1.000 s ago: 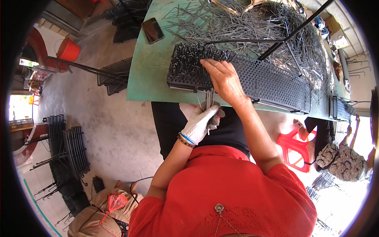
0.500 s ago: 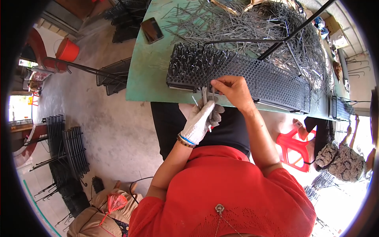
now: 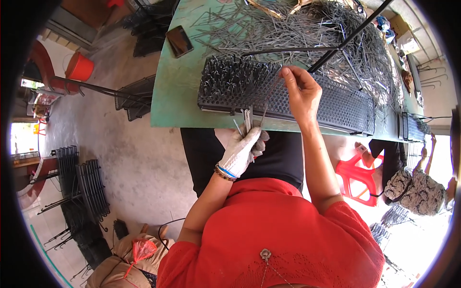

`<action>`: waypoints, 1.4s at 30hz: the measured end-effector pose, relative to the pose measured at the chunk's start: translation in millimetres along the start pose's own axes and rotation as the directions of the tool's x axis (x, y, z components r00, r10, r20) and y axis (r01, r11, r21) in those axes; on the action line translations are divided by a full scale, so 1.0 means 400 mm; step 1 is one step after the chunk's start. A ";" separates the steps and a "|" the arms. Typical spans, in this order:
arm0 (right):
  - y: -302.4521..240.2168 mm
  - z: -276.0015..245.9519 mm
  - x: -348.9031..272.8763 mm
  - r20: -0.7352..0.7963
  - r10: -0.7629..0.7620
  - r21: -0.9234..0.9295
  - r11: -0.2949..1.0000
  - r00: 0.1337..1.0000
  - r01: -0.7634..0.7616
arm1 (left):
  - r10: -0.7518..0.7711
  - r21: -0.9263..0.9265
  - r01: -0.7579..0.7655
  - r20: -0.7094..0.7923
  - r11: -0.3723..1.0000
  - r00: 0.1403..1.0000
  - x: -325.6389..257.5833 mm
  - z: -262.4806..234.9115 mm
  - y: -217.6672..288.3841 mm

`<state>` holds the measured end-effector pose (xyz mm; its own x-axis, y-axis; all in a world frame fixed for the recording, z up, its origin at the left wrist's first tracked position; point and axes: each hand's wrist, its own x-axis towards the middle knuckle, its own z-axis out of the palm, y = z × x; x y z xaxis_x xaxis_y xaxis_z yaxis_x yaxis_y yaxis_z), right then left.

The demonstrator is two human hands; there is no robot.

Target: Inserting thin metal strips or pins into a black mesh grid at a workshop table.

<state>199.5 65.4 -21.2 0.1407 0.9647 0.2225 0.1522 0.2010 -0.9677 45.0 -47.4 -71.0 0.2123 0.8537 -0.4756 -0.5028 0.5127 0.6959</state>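
Note:
My left hand (image 3: 241, 151), in a whitish work glove, is closed round a small bundle of thin metal strips (image 3: 248, 120). The strips point up toward the table's near edge. Above the perforated black metal rack (image 3: 331, 103), my bare right hand (image 3: 305, 96) pinches thumb and forefinger together. A thin metal strip, blurred by motion, seems to slant down from those fingertips. Many dark strips (image 3: 230, 79) stand upright in the holes at the rack's left end. Bare holes show across its middle and right.
A wide heap of loose metal strips (image 3: 288, 33) covers the far part of the green table (image 3: 168, 96). A phone (image 3: 179, 41) lies at the left, and black rods (image 3: 339, 48) cross above the rack. Another person (image 3: 418, 189) is at the right, near a red plastic stool (image 3: 357, 177).
My right hand has moved from beside the bundle up and slightly right, over the rack. The left hand stays low with its strips. The whole view has shifted slightly.

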 end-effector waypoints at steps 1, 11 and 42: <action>0.002 -0.001 0.005 -0.031 -0.068 -0.079 0.995 0.997 0.065 | -0.015 0.002 0.015 0.000 1.000 1.000 -0.001 0.014 0.010; 0.018 0.018 0.034 -0.056 -0.324 -0.300 0.908 0.944 0.294 | -0.090 -0.088 0.094 0.047 0.992 0.995 0.028 0.022 -0.001; 0.019 -0.056 -0.056 0.358 0.288 0.040 0.946 0.888 -0.323 | 0.046 0.057 -0.049 0.041 0.997 0.998 0.006 0.079 0.034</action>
<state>219.4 41.6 -30.7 -0.1809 0.9757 -0.1238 0.0597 -0.1148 -0.9916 65.4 -35.4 -45.8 0.2233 0.8796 -0.4201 -0.4640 0.4750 0.7477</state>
